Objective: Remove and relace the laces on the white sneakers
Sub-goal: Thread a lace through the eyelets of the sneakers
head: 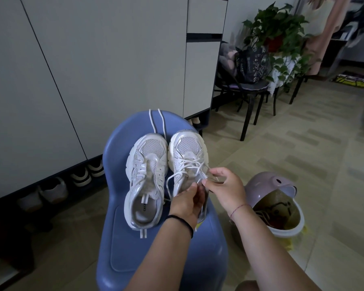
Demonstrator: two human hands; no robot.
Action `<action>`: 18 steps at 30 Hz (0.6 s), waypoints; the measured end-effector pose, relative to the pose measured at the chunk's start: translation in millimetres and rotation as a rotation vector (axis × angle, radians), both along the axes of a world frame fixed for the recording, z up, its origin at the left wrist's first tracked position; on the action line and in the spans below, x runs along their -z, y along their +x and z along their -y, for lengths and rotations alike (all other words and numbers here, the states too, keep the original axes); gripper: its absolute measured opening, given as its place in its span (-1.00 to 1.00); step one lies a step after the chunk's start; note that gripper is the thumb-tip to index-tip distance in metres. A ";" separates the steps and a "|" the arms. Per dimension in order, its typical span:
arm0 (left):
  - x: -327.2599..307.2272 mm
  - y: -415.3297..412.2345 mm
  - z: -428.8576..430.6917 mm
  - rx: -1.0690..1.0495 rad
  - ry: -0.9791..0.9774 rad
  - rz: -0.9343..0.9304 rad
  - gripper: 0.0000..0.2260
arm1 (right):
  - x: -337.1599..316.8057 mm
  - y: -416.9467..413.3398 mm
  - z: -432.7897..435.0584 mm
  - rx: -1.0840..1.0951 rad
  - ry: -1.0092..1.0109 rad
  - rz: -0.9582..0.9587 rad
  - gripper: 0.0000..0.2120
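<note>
Head view: both shoes sit side by side on the blue stool (116,156), toes pointing far. The left shoe (145,177) has bare eyelets, and its spare lace (155,122) trails over the stool's far edge. The right shoe (187,150) still carries its lace (188,163), crossed near the toe and hanging in slack loops nearer you.

Your left hand (187,203) lies over that shoe's collar, fingertips closed on the lace. Your right hand (226,185) pinches a strand just beside them, its other fingers loosely curled. It looks like you are unthreading this second shoe.

To do it well, steady the shoe with the left hand and draw one crossing at a time with the right. Pull along the line of each eyelet, not sideways, so the tip does not snag. Keep the freed length off the stool's right edge, because an open bin (259,185) stands just below.

The lace is a thin, round, limp cord that will tangle easily. The uppers are open mesh under glossy moulded overlays, on thick rounded soles. The stool is smooth hard plastic with a curved back, so the shoes may slide.
</note>
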State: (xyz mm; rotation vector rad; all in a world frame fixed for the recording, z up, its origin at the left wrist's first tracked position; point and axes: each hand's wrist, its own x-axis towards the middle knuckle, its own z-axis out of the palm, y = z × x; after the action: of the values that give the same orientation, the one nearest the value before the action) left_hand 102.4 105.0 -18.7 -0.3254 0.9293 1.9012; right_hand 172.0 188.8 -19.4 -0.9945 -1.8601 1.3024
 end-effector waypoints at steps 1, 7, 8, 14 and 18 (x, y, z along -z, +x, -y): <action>-1.8 0.4 3.1 0.007 -0.007 0.003 -0.82 | 0.9 0.2 -0.1 0.017 -0.004 -0.002 -0.77; -15.6 -5.1 36.6 0.012 -0.025 -0.062 -0.83 | 9.5 -2.7 -1.3 0.032 -0.129 -0.081 -0.75; -18.9 -8.8 42.8 -0.003 -0.013 -0.075 -0.82 | 10.9 -3.8 -1.4 0.032 -0.138 -0.088 -0.75; -32.8 -43.0 73.4 -0.211 -0.079 -0.222 -0.90 | 17.4 -8.0 -3.2 0.051 -0.214 -0.120 -0.74; -16.8 -47.7 76.2 -0.152 -0.545 -0.808 -0.86 | 20.3 -12.3 -2.7 0.027 -0.350 -0.146 -0.66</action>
State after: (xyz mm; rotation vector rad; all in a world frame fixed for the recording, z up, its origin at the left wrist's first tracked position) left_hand 54.7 28.8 -1.9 0.0893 2.0188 1.8995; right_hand 159.8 191.4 -39.7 -1.0623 -1.5348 1.6750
